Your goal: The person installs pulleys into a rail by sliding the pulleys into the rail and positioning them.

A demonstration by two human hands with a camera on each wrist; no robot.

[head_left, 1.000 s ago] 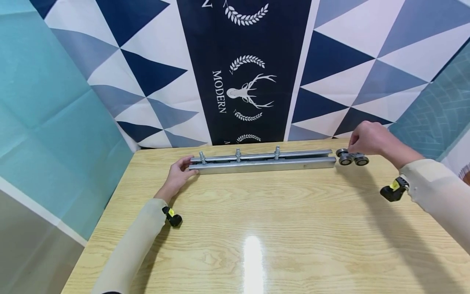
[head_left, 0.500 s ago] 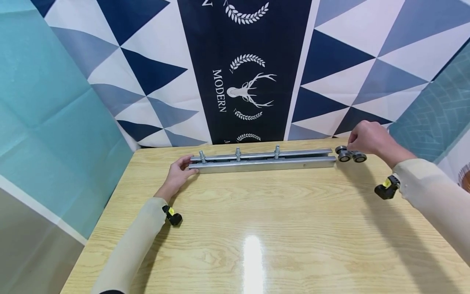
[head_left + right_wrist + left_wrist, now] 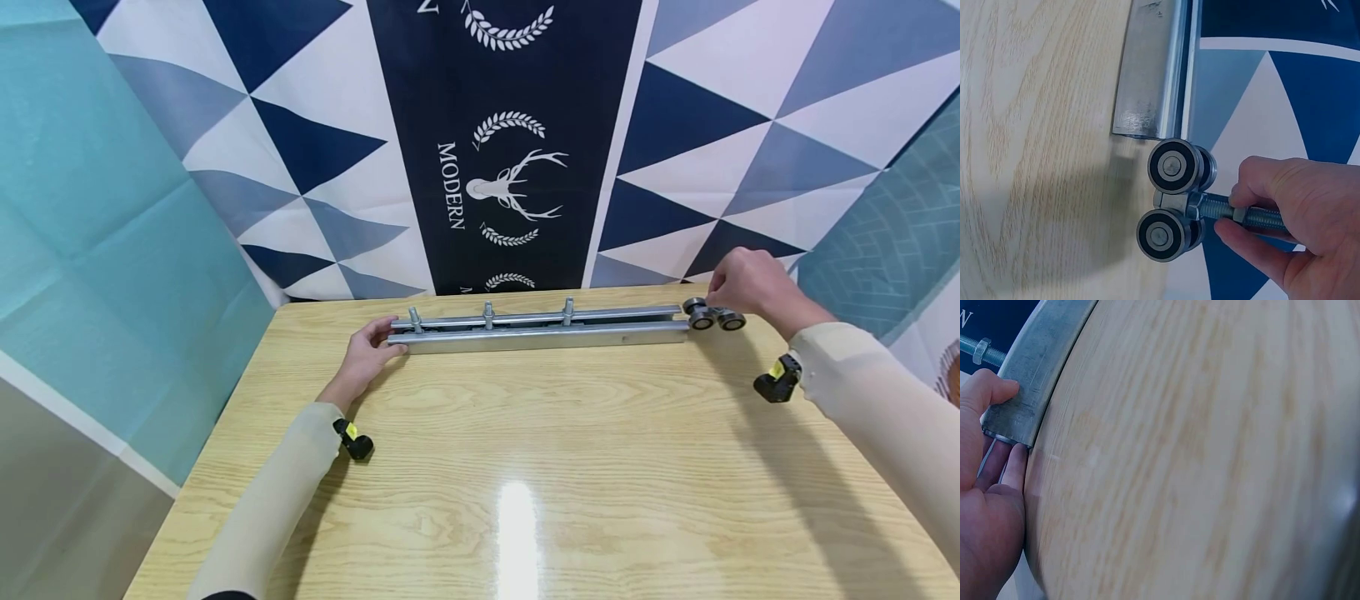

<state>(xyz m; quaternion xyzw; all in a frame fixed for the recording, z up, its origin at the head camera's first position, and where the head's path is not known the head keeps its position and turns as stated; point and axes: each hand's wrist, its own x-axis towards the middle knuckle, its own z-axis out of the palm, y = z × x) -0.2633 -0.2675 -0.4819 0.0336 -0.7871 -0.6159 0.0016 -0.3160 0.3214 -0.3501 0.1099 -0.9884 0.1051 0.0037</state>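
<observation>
A silver metal track (image 3: 540,337) lies lengthwise near the back of the table, its slot facing up. Three threaded bolts, among them a middle bolt (image 3: 488,315), stick up from the slot. My left hand (image 3: 363,358) holds the track's left end; in the left wrist view the thumb presses its side while other fingers are at the end. My right hand (image 3: 1300,219) pinches the threaded bolt of a roller trolley (image 3: 1171,165) with dark-rimmed metal wheels. The trolley is right at the track's right end, wheels lined up with the opening; whether they touch I cannot tell.
The wood-grain table (image 3: 450,467) extends toward me in front of the track. Behind it rises a backdrop (image 3: 510,167) with triangles and a deer head. A teal panel (image 3: 112,208) borders the left side.
My right hand has shifted slightly left with the roller trolley, bringing it closer to the track's end. The left hand keeps its hold, and the track stays in place.
</observation>
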